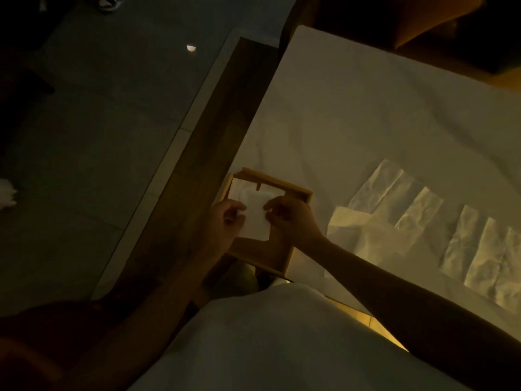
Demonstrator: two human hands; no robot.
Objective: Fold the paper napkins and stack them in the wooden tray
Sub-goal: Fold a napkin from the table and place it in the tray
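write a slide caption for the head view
Both hands set a folded napkin into the wooden tray.

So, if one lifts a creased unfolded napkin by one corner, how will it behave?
The unfolded napkins lie wrinkled and thin on the white cloth, so one would probably droop and hang floppy. It looks very light and may drift or slide easily. The creases suggest it tears or crumples under a hard pinch, so a gentle grip seems wise.

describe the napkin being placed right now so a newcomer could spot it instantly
On the white-covered table, find the small wooden tray at its left edge. The folded white paper napkin lies inside it, between the left hand and right hand. Unlike the crumpled unfolded napkins spread to the right, it is compact and smooth.
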